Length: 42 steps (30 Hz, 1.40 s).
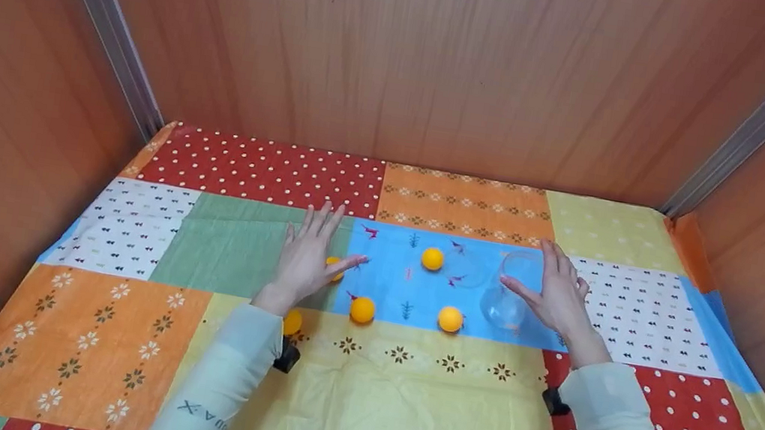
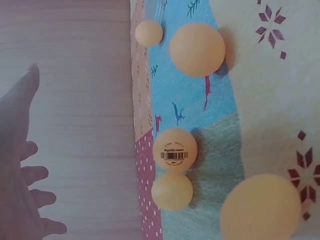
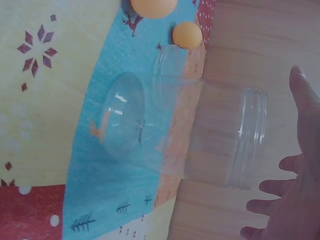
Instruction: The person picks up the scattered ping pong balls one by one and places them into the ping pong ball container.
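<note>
My left hand (image 1: pixel 307 253) hovers with fingers spread above several orange ping-pong balls, holding nothing. Partly hidden by its thumb side is one ball (image 1: pixel 333 269); another ball (image 1: pixel 292 322) shows beside the wrist. In the left wrist view, a ball with printed lettering (image 2: pixel 175 150) appears against a plain ball (image 2: pixel 172 191). On the right, a clear plastic jar (image 3: pixel 165 130) stands upright, its threaded mouth uncovered. My right hand (image 1: pixel 559 291) is at the jar's right side, fingers extended and thumb apart; in the right wrist view a gap separates hand and jar.
A clear round lid (image 1: pixel 469 270) lies left of the jar. More balls rest on the cloth: one at the back (image 1: pixel 432 259), one nearer the jar (image 1: pixel 450 320), one in front (image 1: pixel 361 310). Wooden panels (image 1: pixel 450 66) enclose the patchwork-covered table (image 1: pixel 428 419).
</note>
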Motion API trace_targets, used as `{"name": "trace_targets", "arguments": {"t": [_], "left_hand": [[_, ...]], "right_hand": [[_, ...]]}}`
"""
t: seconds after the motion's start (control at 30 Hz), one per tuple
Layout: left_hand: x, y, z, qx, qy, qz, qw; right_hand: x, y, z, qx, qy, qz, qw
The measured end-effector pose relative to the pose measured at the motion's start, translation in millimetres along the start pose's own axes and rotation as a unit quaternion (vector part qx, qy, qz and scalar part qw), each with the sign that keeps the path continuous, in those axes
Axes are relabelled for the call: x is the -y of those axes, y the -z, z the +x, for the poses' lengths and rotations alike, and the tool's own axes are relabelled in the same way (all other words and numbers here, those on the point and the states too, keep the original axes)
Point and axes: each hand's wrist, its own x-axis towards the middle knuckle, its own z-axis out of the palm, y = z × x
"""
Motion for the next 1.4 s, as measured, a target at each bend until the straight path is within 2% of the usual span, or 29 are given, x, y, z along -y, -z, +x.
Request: {"name": "trace_targets", "arguments": {"t": [0.37,0.63,0.8,0.93,1.0,1.07,1.2,1.23,1.4], "left_hand": [[10.0,-8.7,-19.3,-0.037,0.014,-0.039,0.9985],[16.3,-14.4,-34.9,-0.07,0.015,-0.089,0.9935],[19.9,-18.1,-44.7,-0.07,0.031,-0.114,0.9905],[22.8,-20.5,-52.3,-0.063,0.051,-0.123,0.9891],[24.9,-22.0,-55.7,-0.066,0.055,-0.128,0.9881],[26.9,-23.1,-59.3,-0.072,0.06,-0.132,0.9867],[32.0,-25.9,-66.7,-0.078,0.07,-0.147,0.9836],[33.3,-26.8,-68.6,-0.077,0.074,-0.151,0.9827],[39.0,-31.3,-76.8,-0.074,0.093,-0.171,0.978]], "right_hand": [[-7.9,-17.4,-5.1,-0.029,-0.038,0.095,0.994],[-11.9,-28.9,-4.8,-0.081,-0.059,0.181,0.978],[-13.8,-38.6,-5.3,-0.098,-0.078,0.251,0.96],[-16.1,-49.2,-2.9,-0.133,-0.072,0.312,0.938],[-25.1,-59.5,2.2,-0.157,-0.063,0.332,0.928],[-22.4,-60.1,1.0,-0.167,-0.061,0.359,0.916],[-23.5,-65.0,-0.2,-0.177,-0.063,0.382,0.905],[-15.2,-59.9,-4.2,-0.174,-0.071,0.392,0.901],[-20.4,-68.0,-0.7,-0.187,-0.072,0.401,0.894]]}}
